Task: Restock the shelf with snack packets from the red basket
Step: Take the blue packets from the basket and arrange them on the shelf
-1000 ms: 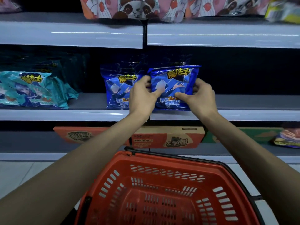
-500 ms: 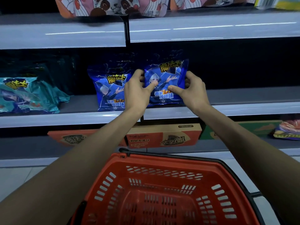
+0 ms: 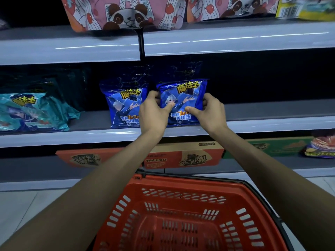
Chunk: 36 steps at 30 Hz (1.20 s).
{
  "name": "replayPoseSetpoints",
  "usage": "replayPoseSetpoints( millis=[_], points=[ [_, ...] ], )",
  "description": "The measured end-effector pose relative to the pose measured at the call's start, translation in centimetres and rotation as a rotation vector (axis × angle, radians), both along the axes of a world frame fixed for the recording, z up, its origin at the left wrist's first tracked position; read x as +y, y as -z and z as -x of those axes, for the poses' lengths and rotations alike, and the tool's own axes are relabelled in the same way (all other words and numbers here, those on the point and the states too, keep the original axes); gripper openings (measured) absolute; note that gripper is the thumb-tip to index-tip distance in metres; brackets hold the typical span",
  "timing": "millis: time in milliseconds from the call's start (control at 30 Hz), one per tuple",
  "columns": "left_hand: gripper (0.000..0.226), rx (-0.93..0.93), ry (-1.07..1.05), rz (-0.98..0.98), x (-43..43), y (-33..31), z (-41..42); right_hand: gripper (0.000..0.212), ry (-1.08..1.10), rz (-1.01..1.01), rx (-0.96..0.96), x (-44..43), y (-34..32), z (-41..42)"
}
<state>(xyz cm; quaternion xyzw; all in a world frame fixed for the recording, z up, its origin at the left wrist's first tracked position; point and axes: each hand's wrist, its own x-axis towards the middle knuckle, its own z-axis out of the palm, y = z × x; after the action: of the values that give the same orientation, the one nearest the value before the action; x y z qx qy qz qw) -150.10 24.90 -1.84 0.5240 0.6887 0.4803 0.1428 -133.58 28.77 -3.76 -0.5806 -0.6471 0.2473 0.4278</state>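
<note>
Head view: both hands grasp one blue snack packet (image 3: 184,98) on the middle shelf (image 3: 72,137).
Left hand (image 3: 154,113) clasps the packet's left edge, thumb pressed on its front; right hand (image 3: 210,113) clasps the right edge, thumb on front too. Packet stands upright at frame centre, near the shelf's front edge, just beside a second blue packet (image 3: 123,107) on its left. Teal packet (image 3: 27,113) lies at mid left. Red basket (image 3: 190,183) sits at lower centre.

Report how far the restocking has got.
Done: a first blue packet stands on the middle shelf. In hand: the left hand and right hand grip a second blue packet, standing beside it. Left: the red basket shows no packets in its visible part, so probably only letting go.
</note>
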Motion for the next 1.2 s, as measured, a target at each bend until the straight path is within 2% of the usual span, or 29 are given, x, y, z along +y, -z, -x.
replayPoseSetpoints(
  millis=[233,400,667,767,933,1067,1200],
  points=[
    [0.051,-0.073,-0.005,0.035,-1.0,0.4,0.2,0.038,0.018,0.05,0.058,-0.4,-0.2,0.2],
    [0.043,-0.091,-0.022,0.038,-1.5,0.7,0.7,0.044,0.012,0.06,0.082,-0.9,-0.6,0.0],
    [0.027,-0.141,-0.046,0.039,-1.9,0.6,1.2,0.035,-0.021,0.037,0.125,-1.8,-0.4,0.3],
    [0.033,-0.159,-0.048,-0.026,-2.6,0.2,2.6,0.036,-0.047,0.02,0.148,-2.0,-0.7,1.9],
    [0.057,-0.213,-0.012,-0.092,-4.2,0.1,6.8,0.034,-0.08,0.021,0.241,-2.1,-1.7,6.0],
    [0.061,-0.142,-0.021,-0.069,-5.1,1.0,10.0,0.032,-0.096,0.01,0.265,-2.0,-2.0,9.9],
    [0.046,-0.07,-0.042,0.009,-4.5,2.0,12.5,0.035,-0.096,0.002,0.29,-1.8,-2.2,13.2]
  ],
)
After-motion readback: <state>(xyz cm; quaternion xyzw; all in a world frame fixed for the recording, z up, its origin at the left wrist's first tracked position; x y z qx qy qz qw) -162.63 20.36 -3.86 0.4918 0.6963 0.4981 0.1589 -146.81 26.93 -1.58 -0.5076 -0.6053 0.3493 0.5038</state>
